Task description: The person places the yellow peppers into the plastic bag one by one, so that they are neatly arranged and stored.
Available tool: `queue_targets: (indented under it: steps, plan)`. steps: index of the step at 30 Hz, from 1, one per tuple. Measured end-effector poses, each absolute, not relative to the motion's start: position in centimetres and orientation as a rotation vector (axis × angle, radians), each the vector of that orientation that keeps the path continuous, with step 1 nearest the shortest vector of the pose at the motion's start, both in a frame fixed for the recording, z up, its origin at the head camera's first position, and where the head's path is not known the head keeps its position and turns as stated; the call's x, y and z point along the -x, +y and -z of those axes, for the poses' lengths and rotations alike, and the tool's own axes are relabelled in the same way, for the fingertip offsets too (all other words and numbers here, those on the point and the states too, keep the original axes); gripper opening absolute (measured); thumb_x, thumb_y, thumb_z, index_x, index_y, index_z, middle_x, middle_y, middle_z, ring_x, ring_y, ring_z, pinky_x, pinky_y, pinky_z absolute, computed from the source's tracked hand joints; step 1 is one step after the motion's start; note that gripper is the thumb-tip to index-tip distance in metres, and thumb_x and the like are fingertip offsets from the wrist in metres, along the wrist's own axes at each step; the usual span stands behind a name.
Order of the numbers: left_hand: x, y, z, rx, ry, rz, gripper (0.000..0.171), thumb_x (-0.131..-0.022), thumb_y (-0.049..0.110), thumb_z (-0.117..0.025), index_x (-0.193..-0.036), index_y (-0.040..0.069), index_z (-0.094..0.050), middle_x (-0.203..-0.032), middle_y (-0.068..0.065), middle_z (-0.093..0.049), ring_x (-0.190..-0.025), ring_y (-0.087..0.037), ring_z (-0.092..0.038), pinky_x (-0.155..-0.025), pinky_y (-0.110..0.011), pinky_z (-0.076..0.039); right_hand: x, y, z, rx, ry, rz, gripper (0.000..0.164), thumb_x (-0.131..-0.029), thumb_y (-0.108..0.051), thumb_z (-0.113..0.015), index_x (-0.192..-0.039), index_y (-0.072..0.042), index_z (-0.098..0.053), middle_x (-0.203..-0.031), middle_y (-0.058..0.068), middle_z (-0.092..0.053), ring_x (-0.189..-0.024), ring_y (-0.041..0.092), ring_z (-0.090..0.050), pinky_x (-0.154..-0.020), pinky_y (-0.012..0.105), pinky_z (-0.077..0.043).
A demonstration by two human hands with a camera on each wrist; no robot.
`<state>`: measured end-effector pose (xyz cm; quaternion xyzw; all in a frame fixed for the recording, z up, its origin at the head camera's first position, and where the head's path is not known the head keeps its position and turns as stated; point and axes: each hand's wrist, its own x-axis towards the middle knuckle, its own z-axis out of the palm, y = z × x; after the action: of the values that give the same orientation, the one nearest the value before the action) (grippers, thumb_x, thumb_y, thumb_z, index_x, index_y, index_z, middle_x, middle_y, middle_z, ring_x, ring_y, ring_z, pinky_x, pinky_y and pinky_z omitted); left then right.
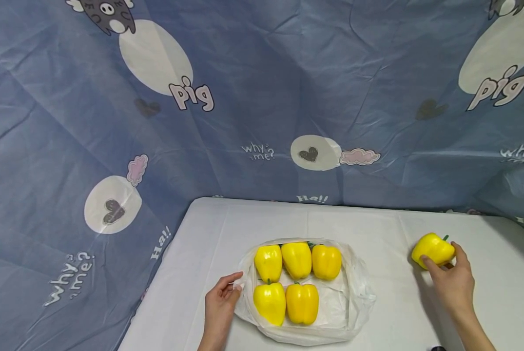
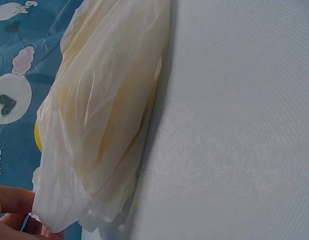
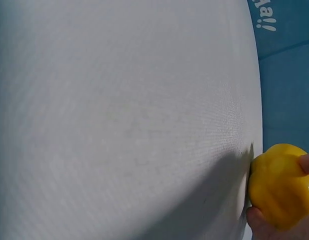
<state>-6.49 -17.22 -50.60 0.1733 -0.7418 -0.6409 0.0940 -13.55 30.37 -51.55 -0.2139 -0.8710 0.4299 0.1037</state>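
A white plastic bag [image 1: 361,292] lies wide-mouthed on the table, with several yellow bell peppers [image 1: 302,303] in two rows inside it. The bag's left edge is pinched between the thumb and fingers of my left hand [image 1: 220,307]; the left wrist view shows the crinkled side of the bag [image 2: 104,110] and fingertips at its rim. Off to the right, my right hand [image 1: 455,285] grips another yellow bell pepper [image 1: 433,249] with a green stem, thumb on the near side and fingers behind. In the right wrist view this pepper [image 3: 279,185] is at or just above the tabletop.
A white cloth-covered table [image 1: 393,234] carries everything. Behind it and to the left hangs a blue printed curtain [image 1: 262,112]. A small dark object [image 1: 438,348] shows at the bottom edge of the head view, too cut off to identify.
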Motion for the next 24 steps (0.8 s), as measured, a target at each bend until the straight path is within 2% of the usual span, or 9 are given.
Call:
queue_targets:
  steps: [2,3,7,9,10,12,20,23,24]
  plan:
    - [6.5,-17.3,50.6,-0.525,-2.197,1.907,0.031,-0.087,-0.006,-0.065,-0.115,0.004,-0.071,-0.109,-0.008,-0.068,-0.08,-0.013,-0.051,-0.068,-0.019,-0.045,13.5,30.4,51.6,0.635,-2.58,-1.26,0.084,-0.095,-0.027,-0.062,-0.156,0.0,-0.011,-0.155,0.032,-0.018,-0.123,0.057,-0.042,-0.092,0.06,-0.042]
    - [6.5,-17.3,50.6,-0.53,-2.198,1.908,0.031,-0.087,-0.006,-0.065,-0.116,0.004,-0.071,-0.109,-0.008,-0.068,-0.08,-0.013,-0.05,-0.068,-0.019,-0.045,13.5,30.4,51.6,0.638,-2.587,-1.257,0.084,-0.095,-0.028,-0.062,-0.156,-0.001,-0.011,-0.156,0.031,-0.017,-0.123,0.057,-0.042,-0.088,0.055,-0.048]
    - [6.5,-17.3,50.6,-0.534,-2.203,1.905,0.031,-0.087,-0.006,-0.065,-0.116,0.004,-0.071,-0.108,-0.008,-0.068,-0.081,-0.013,-0.051,-0.068,-0.019,-0.045,13.4,30.4,51.6,0.654,-2.604,-1.251,0.085,-0.095,-0.03,-0.062,-0.157,-0.003,-0.011,-0.157,0.029,-0.015,-0.124,0.056,-0.042,-0.084,0.052,-0.051]
    - [6.5,-17.3,50.5,-0.531,-2.203,1.903,0.031,-0.087,-0.006,-0.065,-0.115,0.003,-0.071,-0.108,-0.009,-0.068,-0.081,-0.013,-0.051,-0.069,-0.019,-0.045,13.4,30.4,51.6,0.666,-2.599,-1.27,0.084,-0.096,-0.031,-0.061,-0.157,-0.003,-0.01,-0.158,0.027,-0.014,-0.125,0.055,-0.041,-0.087,0.053,-0.049]
    - [6.5,-17.2,50.5,-0.527,-2.199,1.904,0.031,-0.087,-0.007,-0.065,-0.115,0.003,-0.071,-0.107,-0.009,-0.068,-0.081,-0.013,-0.051,-0.069,-0.019,-0.045,13.4,30.3,51.6,0.672,-2.597,-1.277,0.084,-0.096,-0.031,-0.061,-0.157,-0.004,-0.01,-0.159,0.027,-0.013,-0.125,0.055,-0.041,-0.091,0.059,-0.044]
    - [6.4,-17.2,50.4,-0.521,-2.192,1.907,0.031,-0.087,-0.007,-0.065,-0.115,0.003,-0.071,-0.107,-0.009,-0.067,-0.081,-0.013,-0.051,-0.068,-0.018,-0.045,13.3,30.3,51.6,0.681,-2.592,-1.295,0.083,-0.097,-0.032,-0.059,-0.157,-0.005,-0.01,-0.159,0.025,-0.013,-0.126,0.055,-0.04,-0.095,0.062,-0.04]
    - [6.4,-17.2,50.5,-0.504,-2.184,1.918,0.031,-0.087,-0.007,-0.065,-0.116,0.003,-0.071,-0.105,-0.01,-0.067,-0.08,-0.012,-0.052,-0.068,-0.018,-0.046,12.7,30.1,51.6,0.688,-2.555,-1.364,0.08,-0.097,-0.034,-0.056,-0.158,-0.009,-0.011,-0.161,0.019,-0.015,-0.129,0.051,-0.04,-0.1,0.062,-0.036]
    - [6.4,-17.2,50.5,-0.508,-2.186,1.919,0.031,-0.087,-0.007,-0.065,-0.116,0.003,-0.07,-0.106,-0.01,-0.067,-0.081,-0.013,-0.053,-0.068,-0.018,-0.047,12.5,29.9,51.6,0.694,-2.557,-1.358,0.08,-0.097,-0.036,-0.056,-0.158,-0.009,-0.013,-0.161,0.017,-0.017,-0.128,0.049,-0.042,-0.101,0.055,-0.039]
    - [6.4,-17.2,50.6,-0.512,-2.184,1.919,0.031,-0.087,-0.007,-0.065,-0.116,0.003,-0.071,-0.106,-0.01,-0.067,-0.081,-0.013,-0.053,-0.068,-0.018,-0.047,12.4,29.8,51.6,0.697,-2.556,-1.358,0.079,-0.097,-0.036,-0.057,-0.158,-0.009,-0.014,-0.16,0.017,-0.019,-0.127,0.049,-0.043,-0.099,0.046,-0.045]
